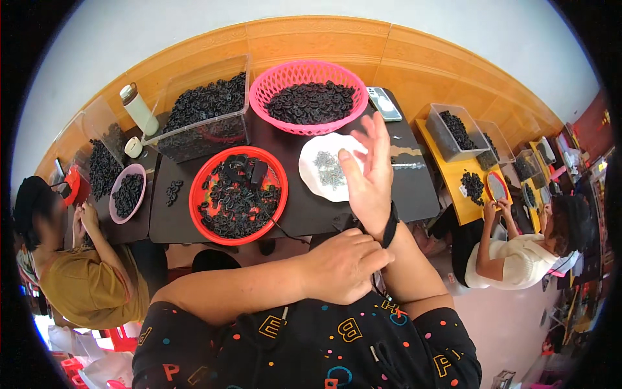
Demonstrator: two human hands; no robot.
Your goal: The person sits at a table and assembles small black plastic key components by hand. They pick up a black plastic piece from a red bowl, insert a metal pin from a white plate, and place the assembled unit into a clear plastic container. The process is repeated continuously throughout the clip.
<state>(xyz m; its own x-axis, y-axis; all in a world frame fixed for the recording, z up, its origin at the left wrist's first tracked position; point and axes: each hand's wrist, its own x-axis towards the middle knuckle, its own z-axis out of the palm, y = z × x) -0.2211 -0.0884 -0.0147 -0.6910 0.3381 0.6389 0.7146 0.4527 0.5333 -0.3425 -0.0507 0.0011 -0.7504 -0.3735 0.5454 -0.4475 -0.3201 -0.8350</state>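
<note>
A pale bottle stands near a small cream container; a phone lies near orange-brown wall panelling; 1 mustard-clad co-worker sits at far left; 1 cream-clad co-worker sits at far right, beside a yellow table.

The left hand curls beside the black wristband — the right hand raised, open, near a white plate.

- Head view: wide fisheye lens, worn on the head, facing down and forward.
- Close above the dark, straight-edged table, reaching the pale, smooth wall.
</note>
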